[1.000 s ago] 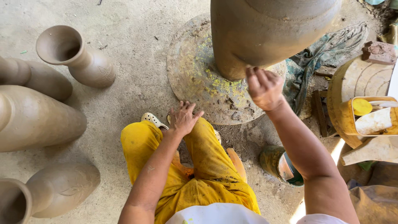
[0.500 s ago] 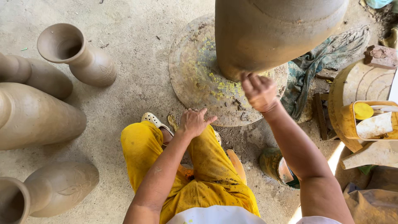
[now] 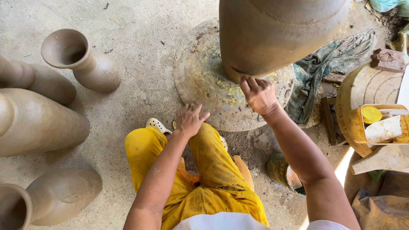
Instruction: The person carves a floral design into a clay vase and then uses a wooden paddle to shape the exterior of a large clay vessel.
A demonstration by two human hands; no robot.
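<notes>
A large unfired clay pot (image 3: 277, 34) stands on a round, clay-smeared turntable (image 3: 200, 76) on the ground. My right hand (image 3: 257, 94) is closed against the pot's lower wall, fingers pinched as if around a small tool that I cannot make out. On my knee, which is covered by yellow trousers (image 3: 213, 170), rests my left hand (image 3: 189, 119), fingers spread, right at the turntable's near edge.
Several unfired clay vases lie and stand at the left: one upright (image 3: 79, 59), others on their sides (image 3: 38, 123), (image 3: 55, 198). A green rag (image 3: 328, 72) lies right of the turntable. A yellow bucket (image 3: 379, 123) and clay-caked stand (image 3: 366, 89) sit at the right.
My right hand has stayed on the pot's lower wall while shifting slightly left. My left hand has moved along my knee toward the turntable edge. The view has drifted a little.
</notes>
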